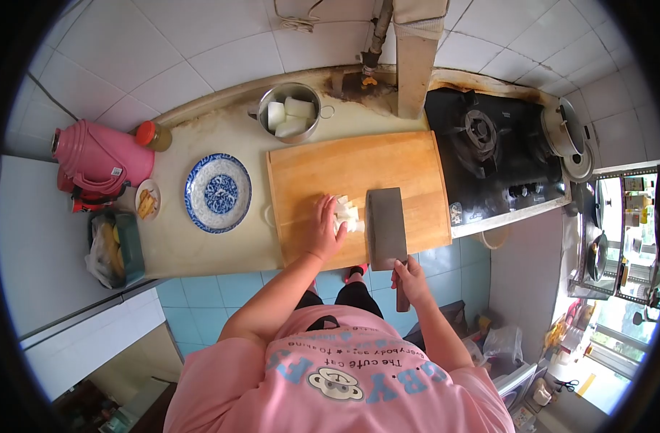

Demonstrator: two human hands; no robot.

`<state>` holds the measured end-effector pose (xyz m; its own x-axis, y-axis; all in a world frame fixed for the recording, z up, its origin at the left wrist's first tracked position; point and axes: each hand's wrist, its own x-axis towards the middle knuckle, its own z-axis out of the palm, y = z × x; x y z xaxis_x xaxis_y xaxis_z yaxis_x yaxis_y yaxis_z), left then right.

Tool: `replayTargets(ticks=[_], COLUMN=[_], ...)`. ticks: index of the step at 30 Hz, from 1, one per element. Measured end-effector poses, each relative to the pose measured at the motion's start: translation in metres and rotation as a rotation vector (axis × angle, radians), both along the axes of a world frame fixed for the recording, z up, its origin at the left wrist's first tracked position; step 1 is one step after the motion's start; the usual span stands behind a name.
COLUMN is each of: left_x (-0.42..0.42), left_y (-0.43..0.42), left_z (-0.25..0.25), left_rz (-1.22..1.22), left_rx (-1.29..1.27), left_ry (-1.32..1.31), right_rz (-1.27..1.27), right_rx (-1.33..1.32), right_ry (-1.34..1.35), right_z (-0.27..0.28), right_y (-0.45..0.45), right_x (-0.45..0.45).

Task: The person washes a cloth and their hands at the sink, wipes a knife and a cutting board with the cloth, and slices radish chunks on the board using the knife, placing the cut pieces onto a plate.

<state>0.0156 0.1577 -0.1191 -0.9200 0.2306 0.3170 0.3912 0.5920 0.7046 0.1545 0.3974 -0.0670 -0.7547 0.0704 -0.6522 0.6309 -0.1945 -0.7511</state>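
Observation:
My right hand (pixel 411 280) is closed around the handle of a cleaver (pixel 387 227), whose broad dark blade lies over the wooden cutting board (pixel 294 162). To the left of the blade, white cut chunks (pixel 348 213) of what looks like a vegetable or tofu sit in a small group on the board. The fingers and thumb of my left hand (pixel 324 232) curve around the left side of these chunks and hold them. A narrow gap separates the chunks from the blade.
Behind the board stands a metal pot (pixel 317 130) with large white blocks in it. A blue-and-white plate (pixel 196 193) is on the left, near a pink thermos (pixel 113 155), a red-lidded jar (pixel 156 137) and a green bin (pixel 131 245). A black gas stove (pixel 499 191) adjoins on the right.

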Motion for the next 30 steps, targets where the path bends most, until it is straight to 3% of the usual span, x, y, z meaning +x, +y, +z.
replayTargets(ticks=[8,20,26,30], left_x=[-0.002,-0.003,-0.007,-0.017], left_y=[0.015,0.014,0.008,-0.009], left_z=[0.004,0.014,0.01,0.033], left_rz=[0.081,0.154,0.221,0.202], left_rx=[-0.07,0.032,0.049,0.003], left_ry=[0.005,-0.016,-0.016,0.05], right_rz=[0.03,0.061,0.066,0.066], right_rx=[-0.001,-0.064,-0.086,-0.145], right_ry=[0.027,0.071,0.033,0.065], right_z=[-0.017,-0.025,-0.001,0.015], right_y=[-0.031,-0.094,-0.116,-0.13], right_x=[-0.009,-0.015,-0.029,-0.037])
